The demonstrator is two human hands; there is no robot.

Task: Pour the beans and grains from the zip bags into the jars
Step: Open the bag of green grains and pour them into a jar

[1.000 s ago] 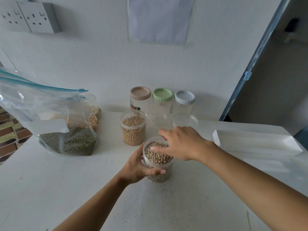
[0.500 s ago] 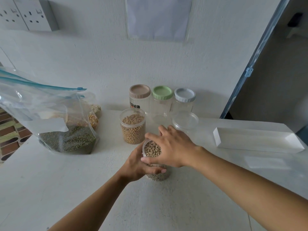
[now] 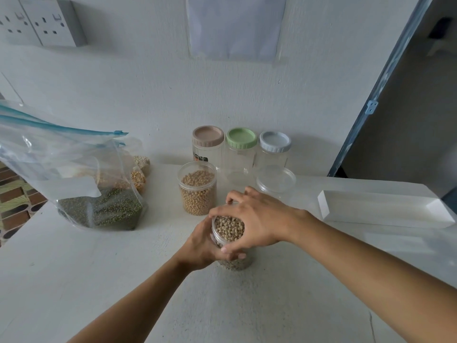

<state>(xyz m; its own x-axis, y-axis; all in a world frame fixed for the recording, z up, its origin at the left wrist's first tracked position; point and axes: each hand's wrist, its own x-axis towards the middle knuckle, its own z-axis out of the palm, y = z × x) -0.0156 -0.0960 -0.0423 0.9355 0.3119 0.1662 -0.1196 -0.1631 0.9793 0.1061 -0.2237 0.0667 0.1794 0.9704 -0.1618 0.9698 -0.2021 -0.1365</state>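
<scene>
From my remote seat I see the clear round plastic jar (image 3: 235,263), packed nearly to the brim with pale beans, standing on the white table (image 3: 148,293) just in front of me, a little nearer than a second bean-filled jar (image 3: 197,191). My left hand (image 3: 200,246) is wrapped round its side wall, and my right hand (image 3: 257,219) sits over the mouth with fingers curled about the rim; whether a lid lies under that palm I cannot tell. I judge the jar heavy for its size, with thin, smooth walls that could flex or slip, so the grip belongs low on the body, not on the rim alone. The large clear zip bag (image 3: 99,209) of dark green beans slumps well to the left: soft and floppy, best taken near its blue seal.
</scene>
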